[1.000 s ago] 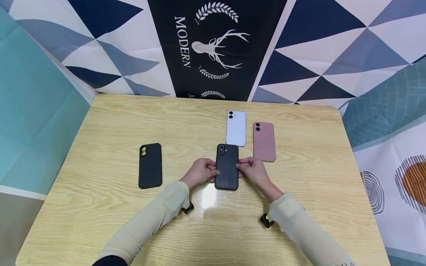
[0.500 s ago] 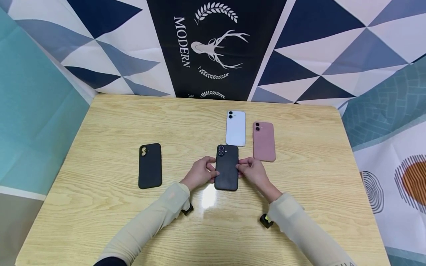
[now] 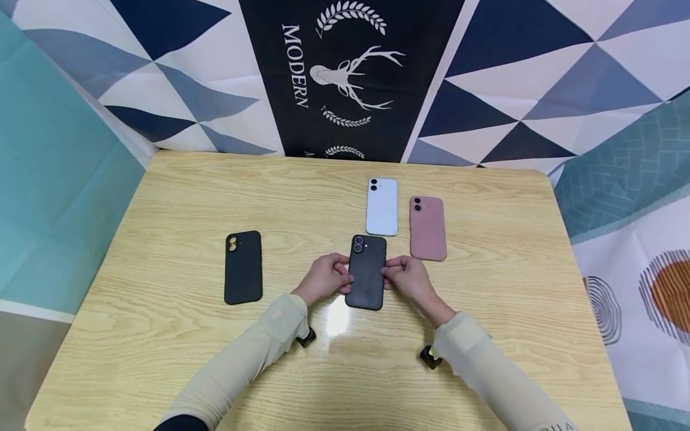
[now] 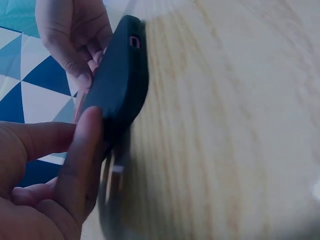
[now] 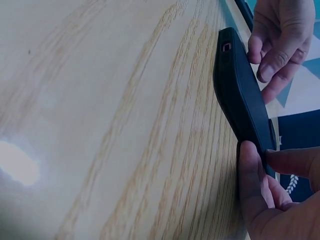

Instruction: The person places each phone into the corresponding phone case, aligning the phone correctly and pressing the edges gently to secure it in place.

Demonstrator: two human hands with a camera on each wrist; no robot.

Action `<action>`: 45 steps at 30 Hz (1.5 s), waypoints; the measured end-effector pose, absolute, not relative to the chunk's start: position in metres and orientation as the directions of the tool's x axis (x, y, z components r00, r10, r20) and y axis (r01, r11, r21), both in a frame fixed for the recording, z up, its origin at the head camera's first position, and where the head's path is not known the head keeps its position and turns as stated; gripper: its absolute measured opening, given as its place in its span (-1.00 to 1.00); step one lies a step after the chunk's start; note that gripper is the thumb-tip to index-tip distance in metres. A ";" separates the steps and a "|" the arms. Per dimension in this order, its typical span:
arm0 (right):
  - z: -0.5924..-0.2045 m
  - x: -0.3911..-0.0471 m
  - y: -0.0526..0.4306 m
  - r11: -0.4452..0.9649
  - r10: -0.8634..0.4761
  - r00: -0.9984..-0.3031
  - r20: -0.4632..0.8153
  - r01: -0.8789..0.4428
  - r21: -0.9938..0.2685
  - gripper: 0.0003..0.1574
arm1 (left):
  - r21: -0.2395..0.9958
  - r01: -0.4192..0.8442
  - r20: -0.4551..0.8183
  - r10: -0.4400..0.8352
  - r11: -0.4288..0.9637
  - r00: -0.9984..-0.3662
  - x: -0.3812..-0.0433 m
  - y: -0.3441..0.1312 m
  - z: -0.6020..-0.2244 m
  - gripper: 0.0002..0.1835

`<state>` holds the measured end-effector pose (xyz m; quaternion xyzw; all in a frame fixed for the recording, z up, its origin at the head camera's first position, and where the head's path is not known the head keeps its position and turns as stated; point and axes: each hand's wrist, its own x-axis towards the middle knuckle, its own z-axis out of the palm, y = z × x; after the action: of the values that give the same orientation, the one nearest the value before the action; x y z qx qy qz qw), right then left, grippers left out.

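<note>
A phone in a black case (image 3: pixel 366 275) lies back side up between my hands, its two camera lenses at the far left corner. My left hand (image 3: pixel 323 278) pinches its left long edge with thumb and fingers. On the opposite edge, my right hand (image 3: pixel 409 278) grips it the same way. Both wrist views show the near end of the cased phone (image 4: pixel 120 75) with a small port opening, tilted and close over the wood. The phone's front is hidden. Further left lies another black phone case (image 3: pixel 243 269) with see-through camera cutouts.
Just beyond the held phone lies a white phone (image 3: pixel 382 208). A pink phone (image 3: pixel 428 230) sits to its right, close to my right hand. The wooden table (image 3: pixel 512 269) ends at a patterned backdrop (image 3: pixel 350 78) behind.
The cased phone has shifted slightly toward me, and its near end has swung a little to the left. Both hands keep their hold on its edges.
</note>
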<state>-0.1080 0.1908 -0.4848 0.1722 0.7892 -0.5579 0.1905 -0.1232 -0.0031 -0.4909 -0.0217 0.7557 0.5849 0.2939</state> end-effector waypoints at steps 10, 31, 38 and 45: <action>-0.484 -0.109 0.189 0.348 0.089 -0.873 -0.480 0.479 -0.806 -0.69 | 0.808 -0.166 -0.378 0.281 0.566 -0.882 -0.127 -0.006 -0.484 -0.60; -0.478 -0.108 0.189 0.322 0.075 -0.891 -0.448 0.447 -0.835 -0.64 | 0.838 -0.242 -0.425 0.308 0.489 -0.851 -0.124 -0.006 -0.484 -0.55; -0.471 -0.109 0.188 0.324 0.074 -0.888 -0.454 0.452 -0.831 -0.71 | 0.842 -0.231 -0.409 0.297 0.487 -0.863 -0.122 -0.021 -0.482 -0.63; -0.462 -0.111 0.197 0.275 0.116 -0.892 -0.438 0.452 -0.849 -0.67 | 0.855 -0.343 -0.459 0.261 0.390 -0.849 -0.126 -0.059 -0.466 -0.66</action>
<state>-0.1114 0.1966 -0.4615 0.1810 0.7849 -0.5743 0.1463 -0.1261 -0.0592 -0.4659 -0.0260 0.7875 0.5518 0.2733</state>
